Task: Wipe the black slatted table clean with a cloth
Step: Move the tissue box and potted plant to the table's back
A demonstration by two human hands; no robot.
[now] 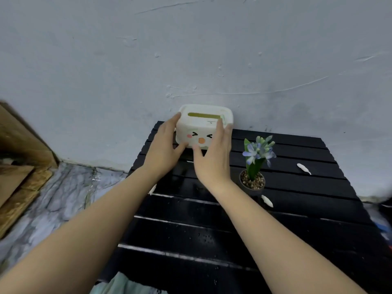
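Note:
The black slatted table (297, 211) fills the lower right, with water drops on its slats. At its far left corner against the wall stands a white tissue box (201, 129) with a cartoon face and a green slot on top. My left hand (164, 148) grips the box's left side and my right hand (214, 153) grips its right side. A pale green cloth (125, 285) lies at the table's near edge, partly cut off by the frame.
A small pot with a blue flower (254, 166) stands right of my right hand. White scraps (303, 168) (267, 200) lie on the slats near it. A grey wall runs behind; a marbled floor (59, 200) and wooden boards (19, 166) lie left.

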